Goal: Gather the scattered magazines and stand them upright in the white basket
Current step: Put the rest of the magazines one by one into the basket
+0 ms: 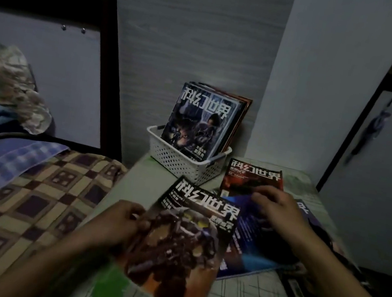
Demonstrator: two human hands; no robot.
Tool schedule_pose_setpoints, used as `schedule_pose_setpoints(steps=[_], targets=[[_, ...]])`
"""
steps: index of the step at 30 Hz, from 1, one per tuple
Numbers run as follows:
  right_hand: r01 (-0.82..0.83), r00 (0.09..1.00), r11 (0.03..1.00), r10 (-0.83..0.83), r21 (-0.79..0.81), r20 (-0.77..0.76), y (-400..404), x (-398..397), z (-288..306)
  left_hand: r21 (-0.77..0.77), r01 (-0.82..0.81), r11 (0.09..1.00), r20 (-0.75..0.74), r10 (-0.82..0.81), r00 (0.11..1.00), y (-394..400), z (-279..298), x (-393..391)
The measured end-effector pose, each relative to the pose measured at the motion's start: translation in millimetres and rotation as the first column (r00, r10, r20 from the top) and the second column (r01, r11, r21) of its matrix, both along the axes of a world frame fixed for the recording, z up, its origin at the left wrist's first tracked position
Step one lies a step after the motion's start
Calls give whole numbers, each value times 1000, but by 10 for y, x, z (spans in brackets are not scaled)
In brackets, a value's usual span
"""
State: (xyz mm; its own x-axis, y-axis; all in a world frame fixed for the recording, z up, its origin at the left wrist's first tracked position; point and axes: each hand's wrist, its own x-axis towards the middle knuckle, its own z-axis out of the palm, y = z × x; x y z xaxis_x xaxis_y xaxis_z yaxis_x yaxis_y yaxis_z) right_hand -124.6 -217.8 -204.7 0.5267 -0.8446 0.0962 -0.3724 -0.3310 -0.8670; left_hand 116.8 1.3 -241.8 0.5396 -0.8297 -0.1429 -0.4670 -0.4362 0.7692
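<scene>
Held magazine: we see an armoured robot figure on the orange-brown magazine (175, 242), white title characters on top, lying on the bed ahead of the white basket (182, 161).
Left hand: the left hand (119, 223) pinches its left edge, thumb on the cover.
Right hand: the right hand (279, 213) rests with curled fingers on the blue magazine (250, 236), beside the red magazine (249, 180).
Basket: several magazines (201, 121) stand upright inside, leaning back.
Hidden: dim light blurs small print; we cannot read it.
Axis: the held cover's long side runs away from us, title toward the basket, tilted right.
</scene>
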Motion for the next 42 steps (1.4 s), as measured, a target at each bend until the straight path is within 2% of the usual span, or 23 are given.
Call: schedule_pose_setpoints(steps=[1, 2, 3, 6, 9, 11, 13, 18, 21, 25, 26, 27, 29, 30, 32, 33, 35, 37, 38, 40, 42], targets=[[8, 1000, 1000, -8, -16, -9, -62, 34, -13, 64, 16, 998, 214, -29, 976, -101, -16, 0], [13, 1000, 999, -13, -30, -14, -118, 88, -22, 73, 0, 997, 344, -25, 939, -226, -25, 40], [13, 1000, 1000, -13, -21, 0, -179, 167, -24, 18, -5, 1000, 433, -3, 901, -344, 6, 111], [-18, 993, 991, 3, 131, 118, -300, 535, 27, -163, 139, 977, 617, -10, 787, -763, 127, 406], [-18, 993, 994, 5, 109, 117, -468, 1006, 70, -128, 305, 944, 791, -88, 605, -1262, 184, 593], [-26, 994, 996, 16, 84, 109, -621, 1306, 115, -60, 368, 928, 826, -161, 541, -1525, 163, 699], [-41, 984, 992, 19, 123, 179, -831, 1590, 161, -76, 416, 906, 820, -181, 543, -1700, 37, 771], [12, 916, 971, -107, 240, 387, -1367, 2036, 224, -220, 382, 898, 867, 0, 499, -1918, -238, 718], [-30, 879, 974, -81, 223, 470, -1516, 2106, 175, -296, 321, 900, 862, 107, 495, -2118, -281, 478], [-74, 835, 982, -34, 174, 549, -1607, 2119, 74, -289, 254, 923, 857, 131, 499, -2173, -282, 367], [-75, 825, 984, -30, 162, 564, -1633, 2114, 40, -288, 269, 919, 847, 113, 520, -2161, -281, 382], [-80, 818, 985, -22, 152, 575, -1659, 2104, 1, -314, 310, 898, 805, 78, 588, -2135, -252, 401], [-102, 814, 986, 7, 131, 581, -1698, 2094, -45, -450, 360, 817, 617, -7, 787, -2081, -65, 506], [-115, 814, 986, 23, 123, 580, -1706, 2088, -51, -564, 325, 759, 509, 9, 861, -2073, 54, 626], [-145, 805, 983, 52, 111, 590, -1721, 2082, -64, -746, 125, 654, 321, 189, 928, -2139, 309, 979], [-156, 797, 983, 67, 98, 600, -1729, 2077, -68, -764, 1, 645, 209, 246, 947, -2213, 445, 1176], [-183, 777, 981, 104, 65, 621, -1716, 2075, -80, -651, -142, 746, -24, 167, 986, -2407, 630, 1520], [-197, 765, 980, 139, 23, 629, -1685, 2066, -96, -524, -68, 849, -210, -52, 976, -2590, 625, 1709], [-203, 761, 979, 157, 1, 630, -1668, 2059, -97, -488, -6, 873, -261, -140, 955, -2643, 583, 1784], [-237, 773, 971, 205, -28, 600, -1672, 1999, -68, -501, 39, 864, -306, -220, 926, -2691, 495, 1908], [-317, 844, 947, 302, -43, 444, -1726, 1896, 11, -548, 13, 836, -340, -237, 910, -2722, 453, 1989]])
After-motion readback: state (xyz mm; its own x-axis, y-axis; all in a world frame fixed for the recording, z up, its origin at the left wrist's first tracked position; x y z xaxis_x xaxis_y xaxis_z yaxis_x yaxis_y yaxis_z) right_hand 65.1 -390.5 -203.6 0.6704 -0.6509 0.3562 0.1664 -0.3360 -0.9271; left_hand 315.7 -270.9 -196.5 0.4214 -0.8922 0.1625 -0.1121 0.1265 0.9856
